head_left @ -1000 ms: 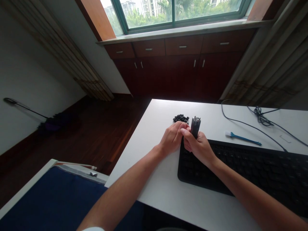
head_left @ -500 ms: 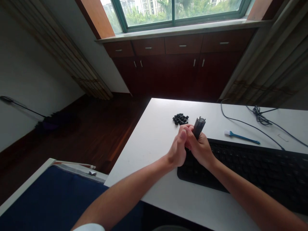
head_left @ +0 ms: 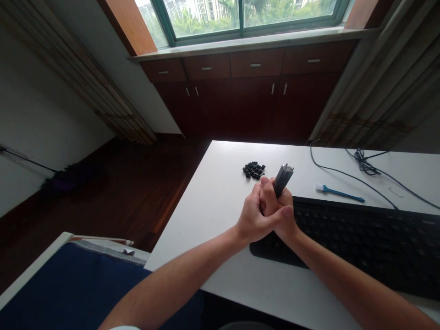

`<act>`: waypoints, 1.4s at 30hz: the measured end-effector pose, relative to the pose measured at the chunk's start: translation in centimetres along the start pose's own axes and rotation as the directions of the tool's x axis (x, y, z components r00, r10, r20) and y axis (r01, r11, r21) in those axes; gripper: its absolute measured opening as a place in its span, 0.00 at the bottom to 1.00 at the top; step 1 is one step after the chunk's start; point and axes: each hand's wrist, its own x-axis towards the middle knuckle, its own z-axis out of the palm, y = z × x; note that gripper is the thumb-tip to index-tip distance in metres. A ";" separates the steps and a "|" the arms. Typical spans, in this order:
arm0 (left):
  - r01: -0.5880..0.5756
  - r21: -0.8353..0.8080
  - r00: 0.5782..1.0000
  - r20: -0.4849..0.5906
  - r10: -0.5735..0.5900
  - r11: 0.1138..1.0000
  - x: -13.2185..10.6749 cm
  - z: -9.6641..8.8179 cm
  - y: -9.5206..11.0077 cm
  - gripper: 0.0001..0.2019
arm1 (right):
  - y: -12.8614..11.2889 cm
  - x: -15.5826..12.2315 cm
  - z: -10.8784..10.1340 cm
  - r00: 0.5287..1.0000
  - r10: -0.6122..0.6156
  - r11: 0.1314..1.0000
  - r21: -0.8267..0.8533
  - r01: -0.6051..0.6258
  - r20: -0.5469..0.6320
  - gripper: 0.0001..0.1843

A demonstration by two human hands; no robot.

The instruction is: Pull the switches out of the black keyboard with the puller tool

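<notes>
My right hand (head_left: 273, 201) is closed round a dark grey handheld tool (head_left: 283, 178) with a squared body and metal pieces at its upper end. The tool's lower part is hidden by my fingers, and its exact kind is unclear. My left hand (head_left: 252, 215) wraps round my right hand from the left, its thumb lying across the right one. Both hands are over the left end of a black keyboard (head_left: 347, 233). Just beyond them lies a small heap of black keycaps (head_left: 253, 170) on the white table (head_left: 206, 220).
A blue brush (head_left: 340, 192) with pale bristles lies behind the keyboard. Black cables (head_left: 367, 164) and a thin bent wire (head_left: 395, 192) are at the back right. A dark blue folding bed or chair (head_left: 75, 284) stands left of the table.
My left hand has shifted its hold, and its thumb now reaches across my right hand. The tool stays upright in my right hand. The whole view has moved slightly.
</notes>
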 end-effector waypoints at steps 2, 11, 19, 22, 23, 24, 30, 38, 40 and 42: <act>0.004 -0.020 0.999 0.038 -0.003 1.000 0.1 -0.2 0.1 0.37 | -0.1 0.2 -0.2 1.000 0.012 0.999 0.050 -0.013 0.013 0.27; 0.166 -0.374 0.985 0.010 -0.175 0.912 1.0 -0.6 -1.0 0.37 | -0.7 0.6 -0.3 0.990 0.002 0.945 0.324 -0.047 0.139 0.28; 0.168 -0.406 0.981 -0.021 -0.193 0.898 1.6 -0.9 -0.4 0.35 | -1.3 0.8 -0.8 0.992 0.095 0.966 0.231 -0.112 0.085 0.22; 0.181 -0.424 0.981 0.010 -0.195 0.887 1.7 -0.8 -0.5 0.35 | -1.5 1.0 -0.9 0.987 0.145 0.967 0.202 -0.156 0.071 0.22; 0.183 -0.428 0.981 0.018 -0.194 0.885 1.7 -0.7 -0.6 0.35 | -1.6 1.0 -0.9 0.987 0.151 0.968 0.194 -0.160 0.062 0.22; 0.182 -0.432 0.981 0.022 -0.191 0.884 1.7 -0.7 -0.6 0.35 | -1.6 1.0 -1.0 0.986 0.155 0.969 0.188 -0.163 0.056 0.22; 0.180 -0.422 0.981 0.007 -0.196 0.888 1.6 -0.7 -0.7 0.32 | -1.7 1.2 -1.3 0.978 0.186 0.954 0.220 -0.204 0.097 0.23; 0.128 -0.450 0.970 -0.128 -0.206 0.884 2.1 -1.0 -0.2 0.27 | -2.3 1.7 -2.3 0.953 0.262 0.965 -0.045 -0.258 0.154 0.24; 0.141 -0.459 0.970 -0.115 -0.216 0.877 2.1 -1.0 -0.2 0.27 | -2.6 1.8 -3.1 0.958 0.197 0.953 -0.271 -0.137 0.210 0.23; 0.140 -0.461 0.969 -0.118 -0.217 0.876 2.1 -1.0 -0.2 0.26 | -3.0 2.0 -3.9 0.957 0.118 0.898 -0.441 0.011 0.264 0.22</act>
